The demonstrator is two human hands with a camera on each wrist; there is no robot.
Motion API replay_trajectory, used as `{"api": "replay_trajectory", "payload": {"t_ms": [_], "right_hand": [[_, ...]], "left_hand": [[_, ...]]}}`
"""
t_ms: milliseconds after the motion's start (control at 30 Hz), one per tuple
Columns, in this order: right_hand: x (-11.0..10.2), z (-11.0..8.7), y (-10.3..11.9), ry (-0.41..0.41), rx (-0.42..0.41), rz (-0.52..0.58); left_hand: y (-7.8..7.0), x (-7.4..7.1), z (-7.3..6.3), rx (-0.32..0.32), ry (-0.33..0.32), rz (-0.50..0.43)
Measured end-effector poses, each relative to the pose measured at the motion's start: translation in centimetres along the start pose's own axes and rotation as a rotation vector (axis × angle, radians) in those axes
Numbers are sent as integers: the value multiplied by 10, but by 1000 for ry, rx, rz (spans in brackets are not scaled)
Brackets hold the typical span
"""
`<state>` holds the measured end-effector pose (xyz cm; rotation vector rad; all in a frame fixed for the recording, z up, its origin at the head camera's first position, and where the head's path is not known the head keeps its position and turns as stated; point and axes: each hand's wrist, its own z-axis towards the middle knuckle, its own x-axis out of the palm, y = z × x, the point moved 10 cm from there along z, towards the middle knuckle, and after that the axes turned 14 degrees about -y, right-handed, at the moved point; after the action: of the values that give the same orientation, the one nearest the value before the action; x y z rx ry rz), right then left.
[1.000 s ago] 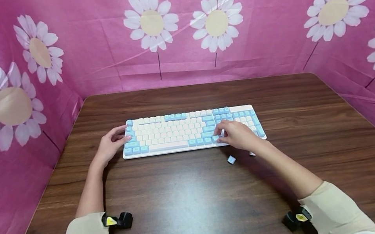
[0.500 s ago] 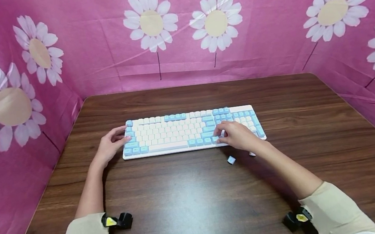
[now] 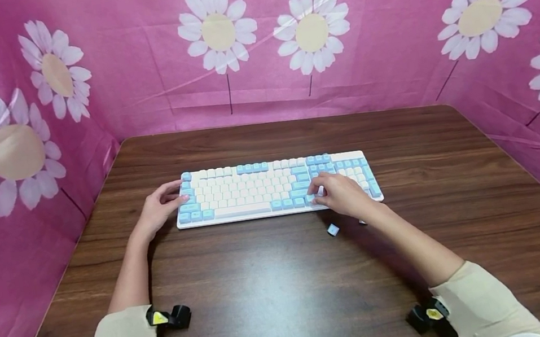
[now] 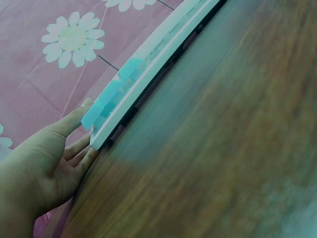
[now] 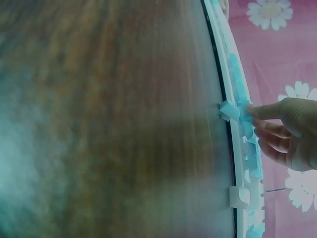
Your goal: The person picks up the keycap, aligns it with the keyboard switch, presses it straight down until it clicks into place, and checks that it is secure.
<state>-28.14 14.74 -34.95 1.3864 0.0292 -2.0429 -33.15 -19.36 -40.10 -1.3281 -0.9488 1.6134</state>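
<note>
A white keyboard (image 3: 248, 193) with white and light blue keycaps lies on the wooden table. At its left end, my left hand (image 3: 155, 211) grips the edge; in the left wrist view the thumb (image 4: 78, 115) lies against the blue keys while the fingers touch the end of the case. My right hand (image 3: 343, 192) reaches over the lower right part, thumb and index finger pinching a light blue keycap (image 3: 311, 198) near the arrow keys. The fingers partly hide that keycap. Two loose keycaps sit in front of the keyboard: one (image 3: 333, 230) and another (image 3: 362, 222) half hidden by the right wrist.
The brown tabletop (image 3: 264, 283) stretches before and behind the keyboard. Pink cloth (image 3: 134, 67) with large daisies hangs around the table's back and sides. Each forearm carries a black wrist camera, the left one (image 3: 181, 317) and the right one (image 3: 418, 318).
</note>
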Motion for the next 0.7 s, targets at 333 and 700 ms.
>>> {"api": "replay_trajectory", "payload": {"t_ms": [333, 700], "right_hand": [[2, 1, 0, 29, 6, -1], [1, 1, -2, 28, 55, -5]], "left_hand": [[-24, 0, -11, -16, 7, 6], [7, -1, 2, -17, 3, 2]]}}
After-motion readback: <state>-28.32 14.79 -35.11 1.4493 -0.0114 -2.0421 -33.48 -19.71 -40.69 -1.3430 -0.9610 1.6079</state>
